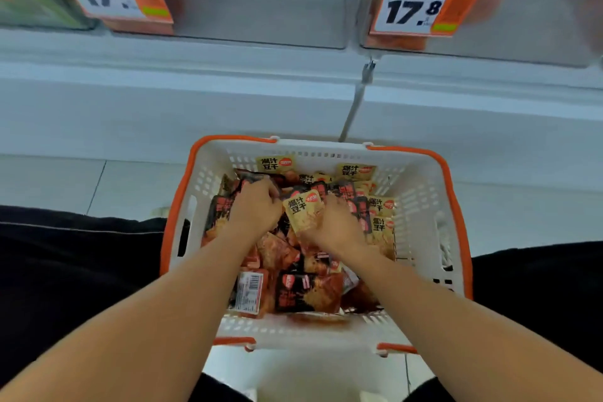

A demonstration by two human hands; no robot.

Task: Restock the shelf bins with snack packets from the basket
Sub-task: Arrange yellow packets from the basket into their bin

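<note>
A white basket (421, 192) with orange rim and handles sits on the floor between my knees, filled with several yellow and dark red snack packets. My left hand (256, 206) is down among them, its fingers curled round a dark packet (257, 177). My right hand (336, 225) grips a yellow packet (303, 210) in the middle of the basket. Above, clear shelf bins (261, 0) carry price tags reading 17.8; the right bin (528, 16) holds yellow packets at its top edge.
A white shelf ledge (195, 101) runs across below the bins, with a metal bracket (357, 98) at the seam. Pale floor tiles (130, 186) surround the basket. My dark-clothed legs (65, 271) flank it on both sides.
</note>
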